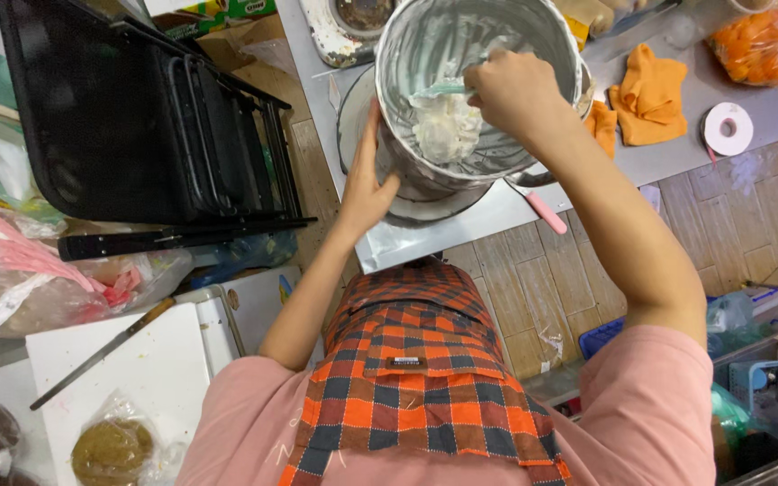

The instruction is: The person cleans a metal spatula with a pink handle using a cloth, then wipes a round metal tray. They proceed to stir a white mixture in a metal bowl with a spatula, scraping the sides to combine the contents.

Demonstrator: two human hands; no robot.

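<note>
Setting: steel worktop (677, 153) above a wood-look tiled floor, seen from overhead; a black folding chair (137, 117) leans at left.
Mixing bowl (474, 85): large metal bowl near the worktop's front edge, tilted toward the person, its inner wall smeared white.
Cream (446, 126): soft white mass gathered low in the bowl.
Left hand (366, 184): open palm pressed flat on the bowl's outer wall, steadying it.
Right hand (513, 88): clenched around a pale spatula (443, 89) that touches the cream.
Handling: bowl likely rigid, smooth and slippery; best held by rim or wall. Cream yields readily.
Surroundings: orange cloths (648, 94), tape roll (728, 128), pink-handled tool (544, 211).
</note>
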